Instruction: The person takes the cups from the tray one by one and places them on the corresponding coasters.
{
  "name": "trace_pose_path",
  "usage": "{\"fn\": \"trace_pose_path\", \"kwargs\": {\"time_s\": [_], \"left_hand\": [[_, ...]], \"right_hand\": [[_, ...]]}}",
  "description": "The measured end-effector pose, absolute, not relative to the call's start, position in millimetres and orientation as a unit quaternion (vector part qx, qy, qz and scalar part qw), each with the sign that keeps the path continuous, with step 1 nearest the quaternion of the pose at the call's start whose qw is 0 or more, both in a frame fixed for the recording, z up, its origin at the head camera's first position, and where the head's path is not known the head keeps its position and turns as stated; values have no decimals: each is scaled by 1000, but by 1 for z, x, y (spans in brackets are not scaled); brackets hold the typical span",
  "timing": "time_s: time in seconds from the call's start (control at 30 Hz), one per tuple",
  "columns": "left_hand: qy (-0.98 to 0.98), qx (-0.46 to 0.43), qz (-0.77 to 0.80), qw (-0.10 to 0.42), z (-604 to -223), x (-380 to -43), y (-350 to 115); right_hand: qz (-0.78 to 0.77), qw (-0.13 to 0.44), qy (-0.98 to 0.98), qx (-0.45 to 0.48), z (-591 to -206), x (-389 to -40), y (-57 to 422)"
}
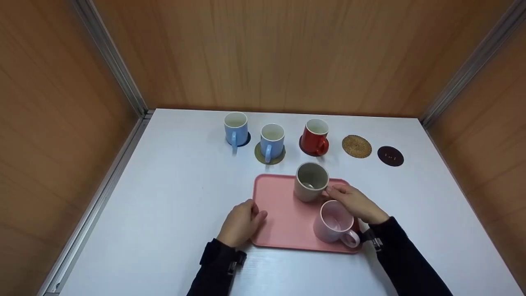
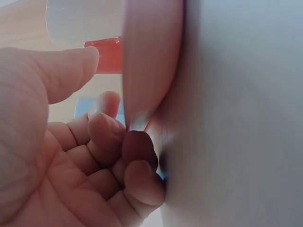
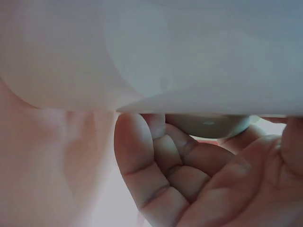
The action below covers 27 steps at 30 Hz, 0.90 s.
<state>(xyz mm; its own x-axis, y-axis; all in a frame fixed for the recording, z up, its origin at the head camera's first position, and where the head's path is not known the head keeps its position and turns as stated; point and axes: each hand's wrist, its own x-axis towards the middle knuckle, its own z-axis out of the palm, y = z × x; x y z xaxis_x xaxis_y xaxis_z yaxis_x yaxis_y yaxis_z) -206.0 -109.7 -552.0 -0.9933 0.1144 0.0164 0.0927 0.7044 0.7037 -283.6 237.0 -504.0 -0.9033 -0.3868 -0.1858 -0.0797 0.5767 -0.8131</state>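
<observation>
In the head view my right hand (image 1: 355,203) grips the handle side of a grey-beige mug (image 1: 304,193), which looks slightly tilted over the back of a pink tray (image 1: 279,230). I cannot tell whether its base touches the tray. A pale pink mug (image 1: 326,228) stands at the tray's right, under my right wrist. In the right wrist view its pale wall (image 3: 199,56) hides part of my curled fingers (image 3: 135,146). My left hand (image 1: 238,224) is at the tray's left edge. Its loosely curled fingers (image 2: 144,182) touch the tray's rim, and the thumb stands apart.
Behind the tray, two light-blue mugs (image 1: 236,133) and a red mug (image 1: 313,139) stand on round coasters. Farther right lie a tan coaster (image 1: 356,146) and a dark coaster (image 1: 390,156) with no mugs on them. Wooden panels (image 1: 263,57) enclose the white table (image 1: 172,185).
</observation>
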Motion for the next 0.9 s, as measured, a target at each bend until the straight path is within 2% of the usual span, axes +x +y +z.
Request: {"fn": "trace_pose_path", "kwargs": {"time_s": [0.47,0.9], "left_hand": [[920,48,389,22,-553,-207,-110],[919,51,390,14,-553,-207,-109]], "right_hand": [[-436,203,865,-141,-501,-282,245],[-525,232,809,-131,-487,-289,257]]}}
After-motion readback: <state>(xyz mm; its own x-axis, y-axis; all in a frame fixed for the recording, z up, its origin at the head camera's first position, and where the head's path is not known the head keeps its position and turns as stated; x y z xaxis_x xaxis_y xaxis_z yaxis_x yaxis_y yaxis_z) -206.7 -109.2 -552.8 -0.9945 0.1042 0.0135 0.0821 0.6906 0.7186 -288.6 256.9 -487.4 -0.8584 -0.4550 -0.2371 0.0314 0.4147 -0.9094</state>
